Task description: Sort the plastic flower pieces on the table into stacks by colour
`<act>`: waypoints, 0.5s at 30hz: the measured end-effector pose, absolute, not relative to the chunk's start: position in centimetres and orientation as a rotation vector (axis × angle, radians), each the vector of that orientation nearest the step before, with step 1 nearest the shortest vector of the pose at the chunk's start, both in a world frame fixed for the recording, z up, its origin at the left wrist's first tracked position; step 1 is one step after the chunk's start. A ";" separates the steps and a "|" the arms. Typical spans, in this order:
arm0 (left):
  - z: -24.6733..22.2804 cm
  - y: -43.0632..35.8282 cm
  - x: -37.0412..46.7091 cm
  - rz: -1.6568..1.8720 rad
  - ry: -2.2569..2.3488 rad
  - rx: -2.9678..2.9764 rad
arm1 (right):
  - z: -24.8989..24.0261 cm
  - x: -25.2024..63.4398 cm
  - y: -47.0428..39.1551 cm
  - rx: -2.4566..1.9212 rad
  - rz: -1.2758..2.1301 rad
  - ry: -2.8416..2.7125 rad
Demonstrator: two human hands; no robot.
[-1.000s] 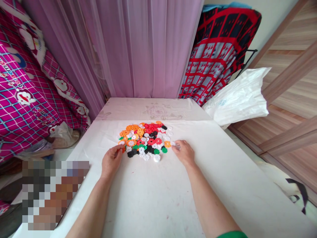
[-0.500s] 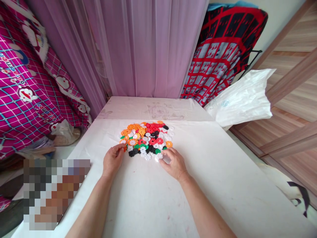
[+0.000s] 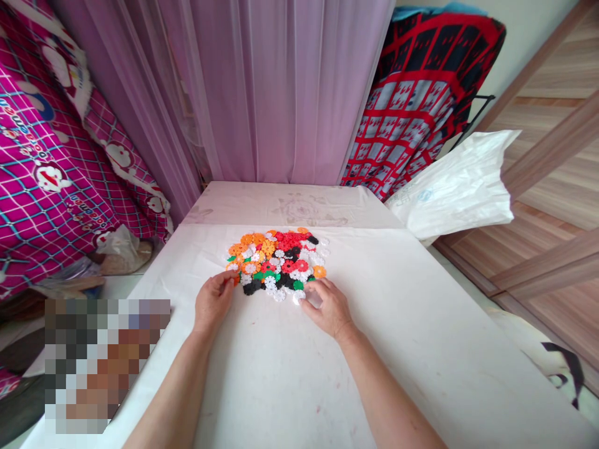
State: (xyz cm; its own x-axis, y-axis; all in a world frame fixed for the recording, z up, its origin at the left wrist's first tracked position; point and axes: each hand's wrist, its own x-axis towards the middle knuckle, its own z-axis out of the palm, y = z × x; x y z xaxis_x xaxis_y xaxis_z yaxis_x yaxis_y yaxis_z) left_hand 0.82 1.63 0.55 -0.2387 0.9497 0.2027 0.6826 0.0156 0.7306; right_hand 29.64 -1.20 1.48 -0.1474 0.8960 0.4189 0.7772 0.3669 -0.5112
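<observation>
A heap of flower-shaped plastic discs (image 3: 279, 262) in red, orange, white, black and green lies on the white-covered table (image 3: 276, 362). At the heap's near left edge is my left hand (image 3: 214, 300), its fingers loosely curved and thumb slightly apart, the tips touching or close to an orange disc (image 3: 236, 280). My right hand (image 3: 330, 307) rests at the near right edge. A gap shows between its thumb and bent forefinger, beside a white disc (image 3: 298, 297). Neither hand visibly lifts a disc. Many discs overlap, so those underneath are hidden.
A white plastic bag (image 3: 458, 187) stands at the table's right edge. Purple curtains (image 3: 281, 87) hang behind the table. Pink patterned cloth (image 3: 70, 156) is on the left, and a red and black cloth (image 3: 412, 106) at the back right. A pixelated patch covers the lower left.
</observation>
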 end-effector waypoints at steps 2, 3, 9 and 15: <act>0.5 1.6 0.8 1.076 1.950 1.675 | 1.2 30.1 -0.7 -1.446 0.184 -1.930; 0.5 1.6 0.8 1.076 1.945 1.677 | 1.1 30.4 -0.4 -1.451 0.154 -1.923; 0.4 1.7 0.7 1.078 1.941 1.696 | 1.0 31.2 1.8 -1.419 0.020 -2.138; 0.9 1.6 0.9 1.080 1.955 1.700 | 0.9 30.7 2.7 -1.440 0.022 -2.291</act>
State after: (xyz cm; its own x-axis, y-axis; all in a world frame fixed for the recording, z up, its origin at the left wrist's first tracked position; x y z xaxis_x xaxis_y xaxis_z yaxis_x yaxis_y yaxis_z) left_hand 0.85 1.59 0.93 -0.2311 0.9468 0.2241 0.6938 -0.0011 0.7202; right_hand 30.71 2.67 0.86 -0.3665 0.8625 0.3490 0.8556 0.4598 -0.2378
